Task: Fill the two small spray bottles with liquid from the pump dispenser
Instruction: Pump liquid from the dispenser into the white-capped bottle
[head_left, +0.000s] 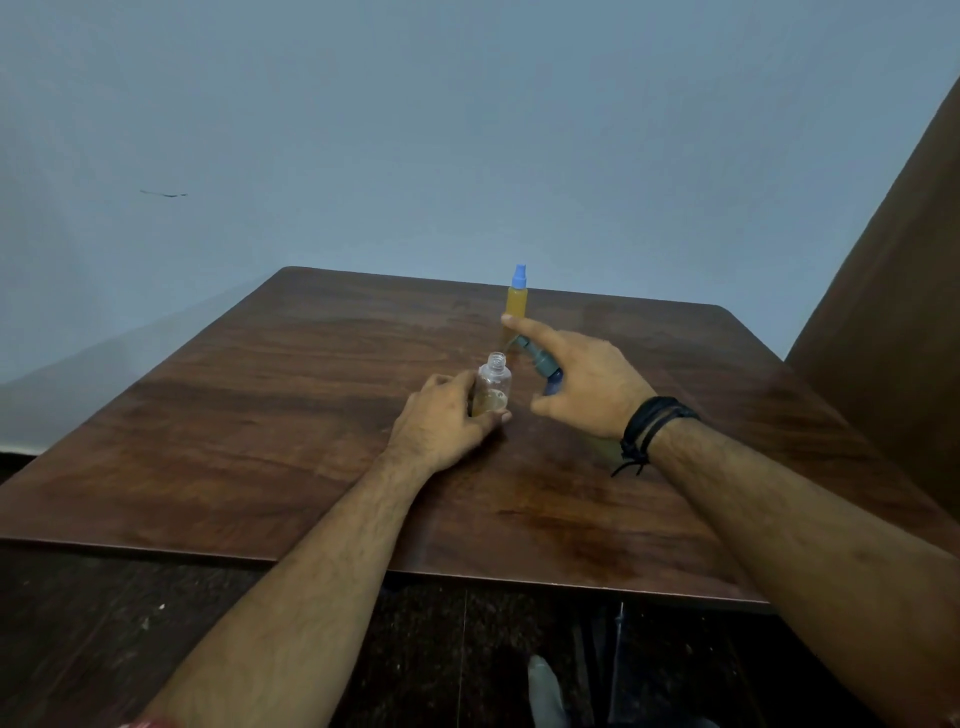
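A small clear spray bottle (494, 387) stands uncapped on the wooden table (249, 415), with a little yellowish liquid at its bottom. My left hand (441, 421) grips it from the left. Just to its right, my right hand (587, 379) holds the pump dispenser (537, 356). Only the dispenser's dark grey pump head and a bit of blue body show, tilted toward the open bottle, and the rest is hidden behind my palm. My right index finger lies straight along the top of the pump head. A second small spray bottle (517, 301), full of yellow liquid with a blue spray cap, stands behind.
A blue-grey wall rises behind the table. A brown wooden panel (893, 312) slants up at the right. The table's near edge (467, 574) runs below my forearms, with dark floor underneath.
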